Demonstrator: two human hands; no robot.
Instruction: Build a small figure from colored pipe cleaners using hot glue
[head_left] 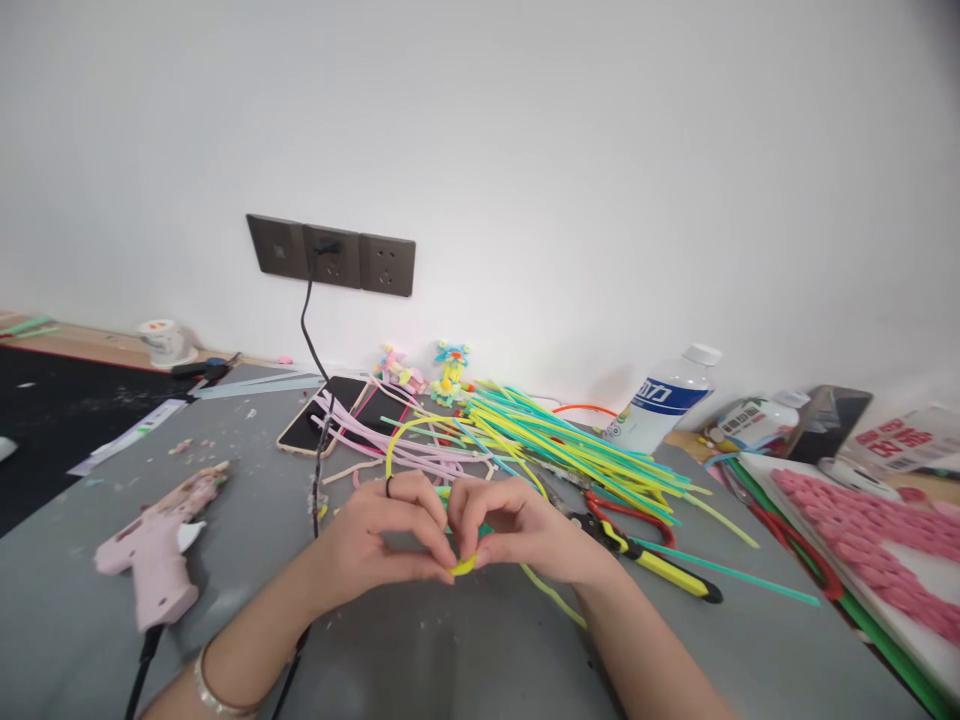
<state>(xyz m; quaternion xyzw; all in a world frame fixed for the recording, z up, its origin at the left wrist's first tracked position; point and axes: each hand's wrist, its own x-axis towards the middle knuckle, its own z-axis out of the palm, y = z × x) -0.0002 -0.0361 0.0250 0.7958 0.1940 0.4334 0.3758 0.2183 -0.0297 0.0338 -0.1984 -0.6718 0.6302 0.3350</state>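
Both hands pinch a short, curved bit of yellow pipe cleaner (463, 567) between thumbs and fingertips, low over the grey mat. My left hand (394, 530) is closed on its left end, with a dark ring on one finger. On its right end, my right hand (517, 525) grips with thumb and index finger. A yellow strand (405, 425) arches up behind the left hand; whether it joins the held piece is hidden. Beyond the fingers lies a loose heap of yellow and teal pipe cleaners (570, 450), with pale pink ones (397, 450) to its left.
A pink hot glue gun (154, 560) lies at left. Yellow-black pliers (660, 567) and red-handled scissors (630, 508) rest right of my hands. Two small figures (451, 372) stand by the wall near a phone (319, 415). A bottle (664, 400) stands back right; a black cord (319, 450) crosses the mat.
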